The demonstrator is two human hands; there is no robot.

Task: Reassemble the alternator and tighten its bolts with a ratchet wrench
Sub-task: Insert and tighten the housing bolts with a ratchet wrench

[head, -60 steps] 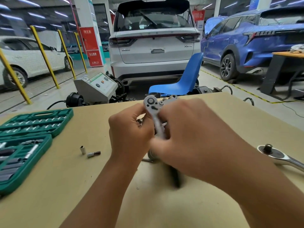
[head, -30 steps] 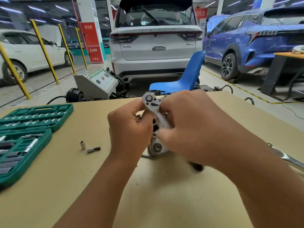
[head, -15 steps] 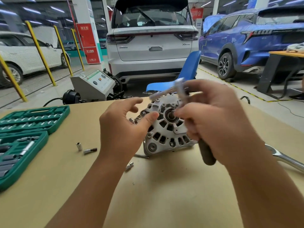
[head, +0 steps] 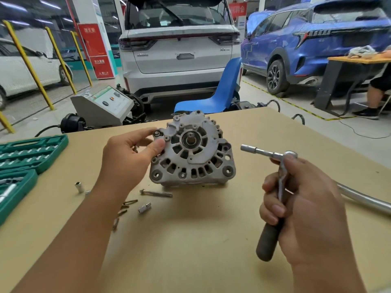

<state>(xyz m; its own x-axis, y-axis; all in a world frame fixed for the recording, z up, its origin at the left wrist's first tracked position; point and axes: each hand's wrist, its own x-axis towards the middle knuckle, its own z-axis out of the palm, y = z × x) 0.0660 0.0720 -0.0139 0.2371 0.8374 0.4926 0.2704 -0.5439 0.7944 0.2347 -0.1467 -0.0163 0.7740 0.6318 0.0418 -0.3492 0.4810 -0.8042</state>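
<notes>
Grey alternator — clear of ratchet wrench

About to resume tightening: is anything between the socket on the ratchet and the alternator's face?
Nothing visible. The ratchet wrench, gripped by the right hand, is off to the alternator's right, open air between. The left hand holds its upper-left edge.

The right hand has pulled the ratchet wrench off the alternator and now grips it out to the right, well apart from the housing, socket end pointing left, dark handle hanging down. Two seconds back both hands crowded over the alternator and hid it; now its slotted face is in full view. The left hand has shifted to the upper left edge, thumb and fingers pinching a mounting ear. A long bolt and loose screws now show on the table.
</notes>
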